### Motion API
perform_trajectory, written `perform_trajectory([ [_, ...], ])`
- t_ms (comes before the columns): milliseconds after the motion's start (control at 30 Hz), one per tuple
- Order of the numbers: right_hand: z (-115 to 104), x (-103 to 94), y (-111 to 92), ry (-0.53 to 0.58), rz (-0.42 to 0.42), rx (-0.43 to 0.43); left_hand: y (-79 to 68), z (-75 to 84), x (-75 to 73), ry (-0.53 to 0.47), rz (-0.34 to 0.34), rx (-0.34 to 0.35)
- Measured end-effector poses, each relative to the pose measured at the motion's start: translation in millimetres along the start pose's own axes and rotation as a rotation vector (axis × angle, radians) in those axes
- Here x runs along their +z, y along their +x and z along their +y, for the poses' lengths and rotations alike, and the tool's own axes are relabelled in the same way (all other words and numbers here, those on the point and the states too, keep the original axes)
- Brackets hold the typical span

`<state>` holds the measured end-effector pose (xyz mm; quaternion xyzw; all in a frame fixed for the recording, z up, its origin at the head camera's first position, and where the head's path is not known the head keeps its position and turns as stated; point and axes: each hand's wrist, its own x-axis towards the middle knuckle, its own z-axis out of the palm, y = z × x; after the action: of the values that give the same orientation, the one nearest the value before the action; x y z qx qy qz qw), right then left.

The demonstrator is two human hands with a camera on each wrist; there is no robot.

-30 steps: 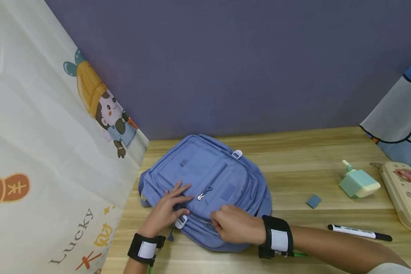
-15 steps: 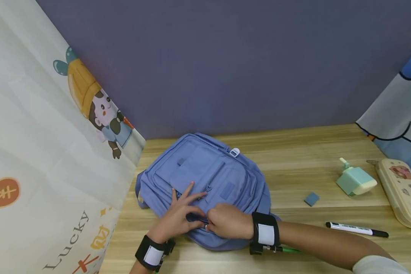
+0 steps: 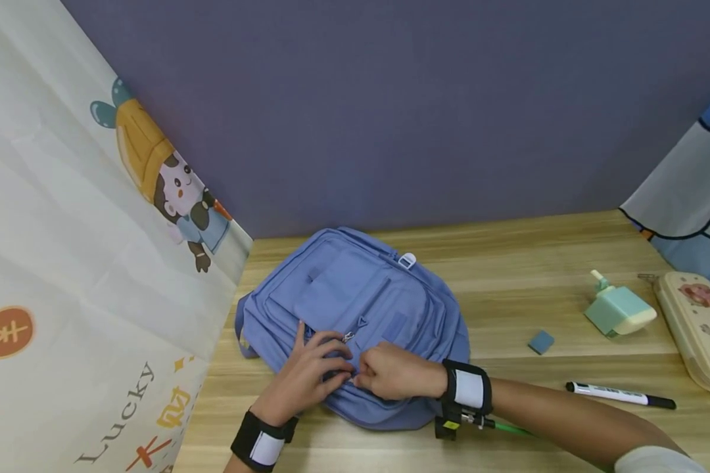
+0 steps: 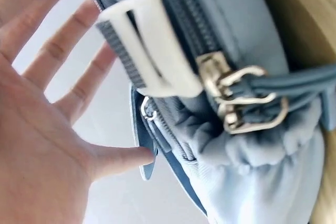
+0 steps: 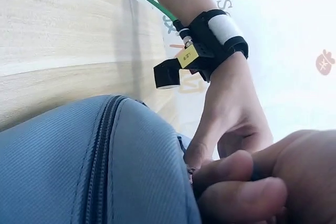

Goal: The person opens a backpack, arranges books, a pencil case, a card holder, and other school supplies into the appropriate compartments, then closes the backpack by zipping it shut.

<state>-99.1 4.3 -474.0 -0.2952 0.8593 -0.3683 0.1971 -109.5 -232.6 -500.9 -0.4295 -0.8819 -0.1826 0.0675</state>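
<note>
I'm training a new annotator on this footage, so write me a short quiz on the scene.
1. True or false: the left hand and the right hand both touch the blue backpack.
2. Which lies nearest the backpack? A) cream case B) small blue block C) teal-and-cream object
3. Fill in: the marker has a white barrel and ___ ends.

Key: 1 true; 2 B; 3 black.

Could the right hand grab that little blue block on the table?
Probably yes: the blue block lies uncovered on the table beside the backpack. The right hand is curled at the backpack, though, so it would likely have to come away first.
</note>
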Motion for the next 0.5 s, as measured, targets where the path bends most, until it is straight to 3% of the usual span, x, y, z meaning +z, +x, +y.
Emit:
perform_trajectory([
  [300, -3.5, 1.4, -1.8, 0.101, -0.01, -0.014, 1.6, 1.8, 0.9, 0.067, 0.009, 0.033],
  [500, 2.5, 0.6, -7.3, 0.041, 0.013, -0.045, -1.7, 4.5, 7.4, 0.04, 0.048, 0.053],
])
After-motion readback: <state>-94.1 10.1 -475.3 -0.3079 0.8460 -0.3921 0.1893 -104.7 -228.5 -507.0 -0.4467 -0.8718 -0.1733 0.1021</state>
